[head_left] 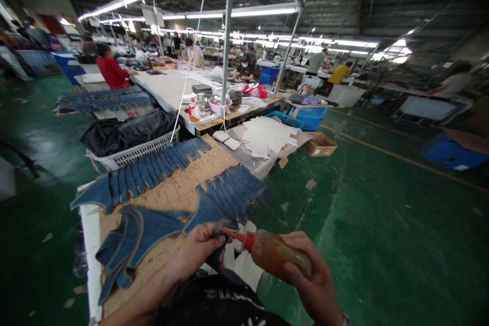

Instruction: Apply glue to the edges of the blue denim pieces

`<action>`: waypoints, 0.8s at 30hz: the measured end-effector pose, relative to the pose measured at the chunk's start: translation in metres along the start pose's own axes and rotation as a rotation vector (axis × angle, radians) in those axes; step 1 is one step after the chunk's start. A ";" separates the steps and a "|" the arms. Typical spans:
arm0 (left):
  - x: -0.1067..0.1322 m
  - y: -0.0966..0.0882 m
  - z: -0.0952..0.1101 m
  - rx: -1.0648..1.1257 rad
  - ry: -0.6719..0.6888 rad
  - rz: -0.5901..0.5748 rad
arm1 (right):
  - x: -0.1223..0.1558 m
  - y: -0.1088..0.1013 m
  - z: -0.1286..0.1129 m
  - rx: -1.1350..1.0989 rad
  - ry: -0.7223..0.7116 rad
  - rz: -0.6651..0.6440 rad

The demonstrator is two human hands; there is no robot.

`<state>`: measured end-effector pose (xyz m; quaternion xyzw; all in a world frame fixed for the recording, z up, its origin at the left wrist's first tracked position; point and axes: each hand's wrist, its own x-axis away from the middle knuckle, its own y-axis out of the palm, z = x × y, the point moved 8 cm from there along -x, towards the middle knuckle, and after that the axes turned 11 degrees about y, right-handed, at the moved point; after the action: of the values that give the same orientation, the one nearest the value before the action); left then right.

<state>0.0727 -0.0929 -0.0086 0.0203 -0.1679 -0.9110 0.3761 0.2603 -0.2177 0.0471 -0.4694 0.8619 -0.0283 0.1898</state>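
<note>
In my right hand [305, 270] is a squeeze bottle [277, 254] of amber liquid, tipped on its side with its red nozzle pointing left. My left hand [204, 244] pinches a dark blue leather piece [217, 257], and the nozzle tip meets or nearly meets its edge; which of the two I cannot tell. Just beyond my hands, a row of overlapping blue leather pieces [233, 188] lies on a brown board [164, 260]. Another overlapping row [145, 173] runs along the board's far left. Several loose blue pieces [148, 229] lie left of my left hand.
A white plastic basket [133, 153] with black material stands behind the board. White sheets [267, 135] lie on a side surface to the right. A metal post [228, 35] rises from the larger table [164, 89], which holds bottles and a pink bowl [219, 104]. Other people work farther back.
</note>
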 end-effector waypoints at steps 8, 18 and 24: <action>0.005 0.004 0.015 -0.124 -0.053 -0.057 | -0.011 -0.004 0.022 0.000 0.175 0.157; 0.028 0.011 0.090 -1.362 0.939 -0.074 | -0.010 0.004 0.059 -0.457 0.497 0.010; 0.041 0.025 0.098 -1.720 1.174 -0.130 | -0.019 0.004 0.046 -0.263 0.421 -0.101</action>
<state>0.0441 -0.1094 0.0960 0.1945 0.7482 -0.5886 0.2364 0.2821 -0.1940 0.0092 -0.5164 0.8541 -0.0227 -0.0582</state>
